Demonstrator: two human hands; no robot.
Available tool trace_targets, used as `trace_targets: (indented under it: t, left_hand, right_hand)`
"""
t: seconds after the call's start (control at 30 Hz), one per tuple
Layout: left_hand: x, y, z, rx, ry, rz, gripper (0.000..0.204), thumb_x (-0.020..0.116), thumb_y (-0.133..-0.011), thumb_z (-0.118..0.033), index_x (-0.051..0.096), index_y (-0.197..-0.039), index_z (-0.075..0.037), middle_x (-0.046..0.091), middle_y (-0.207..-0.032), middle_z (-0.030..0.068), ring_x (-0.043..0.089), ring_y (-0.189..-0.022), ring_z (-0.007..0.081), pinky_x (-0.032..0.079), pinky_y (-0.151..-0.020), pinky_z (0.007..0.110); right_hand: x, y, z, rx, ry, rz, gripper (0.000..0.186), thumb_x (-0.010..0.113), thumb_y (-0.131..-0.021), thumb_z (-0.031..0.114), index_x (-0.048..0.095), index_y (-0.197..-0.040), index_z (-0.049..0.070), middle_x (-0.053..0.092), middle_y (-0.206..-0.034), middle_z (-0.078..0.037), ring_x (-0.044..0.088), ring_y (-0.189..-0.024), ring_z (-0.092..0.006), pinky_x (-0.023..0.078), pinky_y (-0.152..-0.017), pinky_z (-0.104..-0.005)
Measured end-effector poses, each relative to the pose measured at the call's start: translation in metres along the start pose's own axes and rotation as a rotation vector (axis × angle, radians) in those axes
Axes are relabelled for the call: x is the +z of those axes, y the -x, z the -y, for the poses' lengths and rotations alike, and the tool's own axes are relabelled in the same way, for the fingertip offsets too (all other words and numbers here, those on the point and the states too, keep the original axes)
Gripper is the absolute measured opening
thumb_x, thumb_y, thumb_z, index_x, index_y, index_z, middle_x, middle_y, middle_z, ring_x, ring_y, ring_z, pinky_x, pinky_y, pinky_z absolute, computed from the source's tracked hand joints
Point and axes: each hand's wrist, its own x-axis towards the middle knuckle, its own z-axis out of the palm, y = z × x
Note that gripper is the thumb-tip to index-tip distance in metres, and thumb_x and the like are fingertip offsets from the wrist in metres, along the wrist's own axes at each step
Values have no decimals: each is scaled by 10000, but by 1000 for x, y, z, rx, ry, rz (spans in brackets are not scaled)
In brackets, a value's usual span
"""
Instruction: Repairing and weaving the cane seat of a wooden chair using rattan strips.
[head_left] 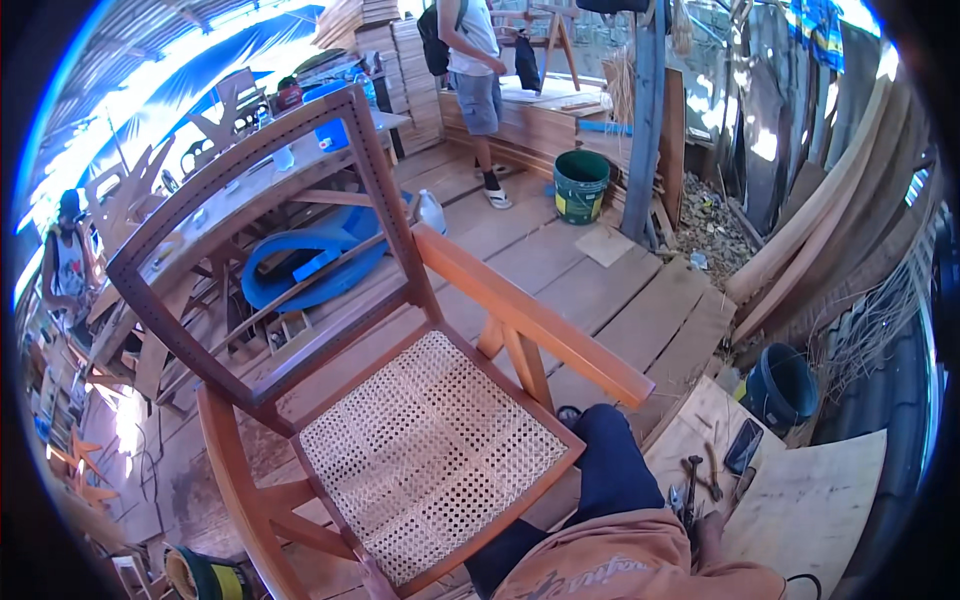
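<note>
A wooden armchair (540,310) stands tilted before me, with a woven cane seat (430,450) and an open back frame (375,180) that has a row of small holes along it. At the seat's lower left edge, my left hand (374,580) is closed against the seat rail, partly cut off by the picture's edge. My right hand (711,535) is down at my right side, beside a hammer (691,470) and other hand tools on a light wooden board (810,510). Its fingers are too hidden to read.
Near the tools lie pincers (711,475) and a phone (743,446). A dark bucket (777,385) stands at right, a green bucket (582,187) farther off by a post (648,120). A person (475,80) stands at the back. Behind the chair is a long workbench (225,205) with a blue basin (265,275) below.
</note>
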Motion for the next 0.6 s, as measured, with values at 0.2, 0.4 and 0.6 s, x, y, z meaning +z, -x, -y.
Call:
trace_targets:
  t: [0.2, 0.4, 0.6]
  left_hand:
    - [-25, -143, 102, 520, 133, 127, 685, 445, -910, -513, 266, -1423, -96, 468, -1279, 124, 496, -889, 242, 407, -775, 391]
    - [-3, -37, 30, 601, -147, -17, 690, 325, -930, -547, 96, -1466, -177, 347, -1421, 120, 493, -1028, 284, 402, -809, 440]
    - [5, -9, 2, 394, -250, 10, 677, 359, -908, -573, 143, -1399, -161, 374, -1341, 125, 508, -960, 272, 414, -759, 431]
  right_hand:
    - [-16, 10, 50, -65, 136, -29, 298, 598, -775, 232, 596, -940, -16, 600, -1037, -264, 590, -979, -379, 463, -839, -420]
    - [-27, 17, 38, 5, -27, -186, 253, 550, -820, 136, 533, -1038, 8, 606, -1025, -204, 577, -985, -366, 459, -827, -410]
    - [-23, 4, 31, -342, -143, -622, 138, 466, -880, 120, 506, -964, 18, 533, -833, -181, 529, -838, -372, 422, -740, -418]
